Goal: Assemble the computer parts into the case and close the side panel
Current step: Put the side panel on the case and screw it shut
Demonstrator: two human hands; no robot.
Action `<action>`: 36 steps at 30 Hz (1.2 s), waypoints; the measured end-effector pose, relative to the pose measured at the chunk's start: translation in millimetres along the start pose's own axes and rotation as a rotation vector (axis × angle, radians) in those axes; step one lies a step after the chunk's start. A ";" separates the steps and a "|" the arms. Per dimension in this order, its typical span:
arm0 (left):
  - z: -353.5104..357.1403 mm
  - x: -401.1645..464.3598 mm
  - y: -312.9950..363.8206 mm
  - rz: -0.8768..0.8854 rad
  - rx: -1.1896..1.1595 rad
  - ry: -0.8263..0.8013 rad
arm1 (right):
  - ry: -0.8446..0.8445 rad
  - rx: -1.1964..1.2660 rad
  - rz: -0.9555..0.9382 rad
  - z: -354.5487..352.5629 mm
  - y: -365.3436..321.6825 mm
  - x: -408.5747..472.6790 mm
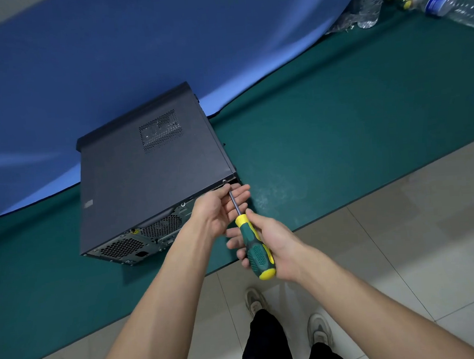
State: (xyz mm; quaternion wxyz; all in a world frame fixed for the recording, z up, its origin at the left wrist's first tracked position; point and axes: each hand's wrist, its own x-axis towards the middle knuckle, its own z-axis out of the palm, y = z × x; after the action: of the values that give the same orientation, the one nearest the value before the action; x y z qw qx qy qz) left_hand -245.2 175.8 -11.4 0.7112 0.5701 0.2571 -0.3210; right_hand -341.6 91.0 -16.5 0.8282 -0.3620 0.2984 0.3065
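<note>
A black computer case [146,180] lies on its side on the green mat, its side panel [134,169] on top and closed, its rear ports facing me. My right hand [274,244] grips the green and yellow handle of a screwdriver [256,248]. The metal shaft points up to a screw [224,181] at the case's rear right corner. My left hand [221,208] pinches the shaft near its tip, fingers curled round it, right beside the case's rear edge.
The green mat [339,133] covers the table, whose front edge runs diagonally. A blue cloth [109,48] hangs behind the case. Plastic water bottles [370,1] stand and lie at the far right. Below are a tiled floor and my shoes [255,301].
</note>
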 end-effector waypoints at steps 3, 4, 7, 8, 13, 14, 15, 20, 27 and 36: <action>1.7 0.5 3.0 0.007 0.066 0.048 | 0.094 -0.082 -0.090 1.5 7.2 3.5; 2.2 1.2 2.3 0.014 0.077 0.067 | 0.131 -0.094 -0.123 1.5 9.9 5.0; 0.8 2.6 -1.1 0.063 0.110 0.116 | 0.132 -0.035 -0.143 1.2 14.5 8.4; -1.2 2.7 -0.6 0.065 0.143 0.105 | 0.083 0.012 -0.126 1.6 14.8 8.3; -9.6 -1.9 13.5 -0.048 0.371 -0.022 | -0.169 0.121 -0.025 -4.6 11.0 8.3; -9.4 -1.8 15.1 -0.038 0.396 -0.002 | -0.167 0.086 -0.018 -3.7 10.5 8.5; -8.8 -1.8 15.8 -0.024 0.415 0.022 | -0.138 0.041 -0.019 -1.8 10.9 8.5; -9.8 2.1 10.0 0.096 0.521 0.116 | 0.177 -0.089 -0.185 -0.1 20.3 16.3; -14.4 -2.0 19.3 -0.088 0.620 -0.121 | -0.053 0.151 -0.065 -10.9 20.5 11.6; -14.9 -2.9 13.5 0.122 0.718 0.064 | 0.130 -0.001 -0.168 0.4 22.8 15.0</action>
State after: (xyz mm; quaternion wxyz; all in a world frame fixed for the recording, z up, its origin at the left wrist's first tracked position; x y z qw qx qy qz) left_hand -236.9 192.8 -3.8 0.4753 0.8074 0.1158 -0.3299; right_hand -348.5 108.2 -36.5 0.8298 -0.4052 0.3199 0.2120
